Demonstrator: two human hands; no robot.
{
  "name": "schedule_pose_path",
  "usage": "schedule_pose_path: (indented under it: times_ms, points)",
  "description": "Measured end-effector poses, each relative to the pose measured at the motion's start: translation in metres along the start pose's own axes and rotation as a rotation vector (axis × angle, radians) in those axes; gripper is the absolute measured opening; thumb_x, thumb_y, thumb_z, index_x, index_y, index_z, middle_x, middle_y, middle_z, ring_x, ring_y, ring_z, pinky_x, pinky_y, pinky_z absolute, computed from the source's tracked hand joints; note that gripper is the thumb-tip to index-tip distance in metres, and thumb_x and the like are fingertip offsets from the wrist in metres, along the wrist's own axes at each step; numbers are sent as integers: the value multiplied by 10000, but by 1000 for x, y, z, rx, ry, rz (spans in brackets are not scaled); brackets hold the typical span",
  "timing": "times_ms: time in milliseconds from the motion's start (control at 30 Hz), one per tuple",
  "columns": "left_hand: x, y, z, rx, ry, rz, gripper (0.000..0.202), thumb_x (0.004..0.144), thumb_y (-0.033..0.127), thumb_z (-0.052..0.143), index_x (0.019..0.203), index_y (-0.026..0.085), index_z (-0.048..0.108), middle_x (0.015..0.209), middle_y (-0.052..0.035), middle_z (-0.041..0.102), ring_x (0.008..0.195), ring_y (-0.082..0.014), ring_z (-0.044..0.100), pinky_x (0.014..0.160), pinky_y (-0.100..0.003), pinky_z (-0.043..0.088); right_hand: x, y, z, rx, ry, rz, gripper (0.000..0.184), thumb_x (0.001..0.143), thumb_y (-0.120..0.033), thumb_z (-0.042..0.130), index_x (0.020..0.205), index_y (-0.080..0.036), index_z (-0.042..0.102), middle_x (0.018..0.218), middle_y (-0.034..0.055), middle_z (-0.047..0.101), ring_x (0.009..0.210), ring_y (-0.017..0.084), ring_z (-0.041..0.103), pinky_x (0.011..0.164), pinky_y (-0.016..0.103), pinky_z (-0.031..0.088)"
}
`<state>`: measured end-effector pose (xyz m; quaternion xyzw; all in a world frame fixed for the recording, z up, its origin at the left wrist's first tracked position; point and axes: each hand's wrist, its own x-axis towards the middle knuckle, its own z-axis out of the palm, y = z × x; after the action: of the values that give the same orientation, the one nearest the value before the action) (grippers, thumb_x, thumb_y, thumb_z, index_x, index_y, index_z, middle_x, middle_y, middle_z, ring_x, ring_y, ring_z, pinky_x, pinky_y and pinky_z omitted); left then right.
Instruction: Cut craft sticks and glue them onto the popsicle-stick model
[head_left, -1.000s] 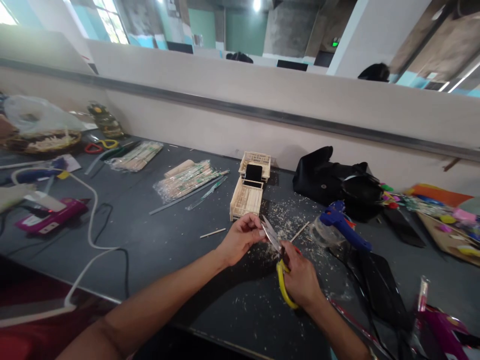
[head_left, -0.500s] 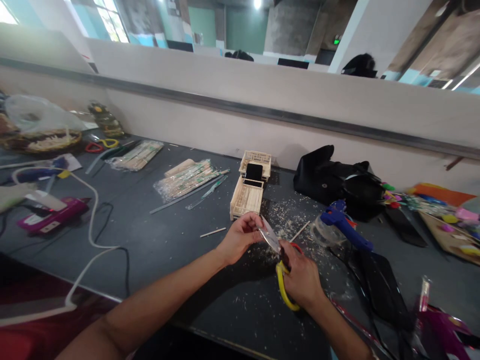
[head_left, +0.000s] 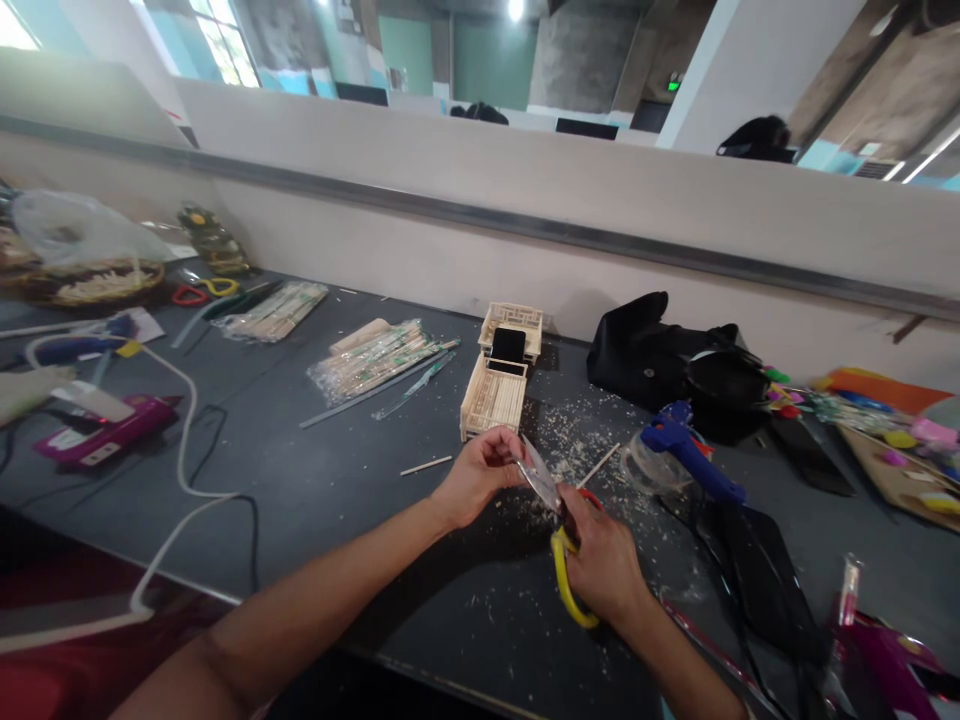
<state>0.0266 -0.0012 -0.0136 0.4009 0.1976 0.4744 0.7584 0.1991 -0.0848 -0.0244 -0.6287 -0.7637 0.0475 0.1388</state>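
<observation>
My right hand (head_left: 602, 560) is wrapped round the red and yellow handles of a pair of scissors (head_left: 541, 482), whose blades stand slightly apart and point up and left. At the blade tips, my left hand (head_left: 484, 476) is closed in a pinch; what its fingers hold is too small to make out. Just beyond the hands stands a small model made of thin wooden sticks (head_left: 495, 398), with a black panel (head_left: 508, 347) in its middle. Pale cut scraps (head_left: 574, 440) are scattered to its right. One loose stick (head_left: 426, 466) lies left of my left hand, another (head_left: 600, 465) beyond the scissors.
Bagged wooden sticks (head_left: 379, 360) lie behind on the left. A blue glue gun (head_left: 690, 450) and a black bag (head_left: 660, 350) are at the right. A white cable (head_left: 191, 440) runs by a purple power strip (head_left: 109, 428). A low partition (head_left: 420, 160) closes the back.
The scissor blades have spread a little wider. Both hands stay almost in the same place. Beyond the partition at the right, a dark head shape has shifted to the right.
</observation>
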Motion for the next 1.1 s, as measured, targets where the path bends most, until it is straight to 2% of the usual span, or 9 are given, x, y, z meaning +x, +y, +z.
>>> schedule_pose_path:
  times_ms: [200,300,433,567,667,767,900,1000,1100]
  points:
    - [0,-1,-1,9,19,4,447,485,301,944,656,144,562,634,12,633,574,-92,561,568,-201,466,-3,2,1,-15,23,18,496,619,-83,539,1083,-225,642,786,35,743,686,211,675,582,249,436]
    - [0,-2,-1,-1,21,6,434,504,300,936,670,148,565,625,26,618,559,-91,560,555,-205,470,-3,1,1,-16,10,43,439,636,-86,541,1034,-238,648,697,9,721,643,201,668,558,237,413]
    - [1,-2,0,3,17,9,385,549,295,914,699,150,591,626,34,608,561,-90,567,569,-213,473,0,0,2,31,-2,82,421,677,-81,526,1054,-224,645,685,8,716,619,195,671,539,235,397]
    - [4,2,-7,93,55,29,306,613,313,871,765,144,666,667,9,640,614,-113,609,637,-242,488,6,5,-3,53,22,171,417,694,-63,520,1055,-233,642,677,-12,698,622,182,660,545,229,381]
    - [8,5,-14,176,100,79,267,659,330,825,818,154,702,603,28,597,619,-128,621,680,-265,494,10,10,-15,14,68,299,402,717,-66,538,1063,-241,645,694,-14,687,644,180,649,551,229,361]
    - [9,6,-16,313,95,104,214,716,341,761,822,162,712,597,27,585,634,-140,627,685,-267,487,13,12,-30,-26,49,412,395,733,-81,570,1077,-256,652,708,-16,679,640,175,636,543,230,329]
    - [10,4,-16,635,39,179,137,783,307,673,830,184,711,757,-17,666,672,-148,612,664,-264,477,11,18,-42,-53,-30,468,389,756,-114,587,1102,-275,659,707,-17,685,622,171,636,543,233,323]
    - [10,3,-16,944,-28,277,83,804,202,617,784,199,698,779,-32,674,726,-168,604,694,-271,472,1,30,-41,-41,-29,463,375,751,-126,583,1090,-264,663,708,-12,697,605,174,643,529,232,335]
    - [5,7,-16,1238,-102,231,144,824,129,554,775,199,670,808,-44,663,779,-183,612,757,-293,482,-17,46,-33,-3,46,441,302,756,-157,582,1027,-257,668,749,1,721,622,179,658,530,234,365]
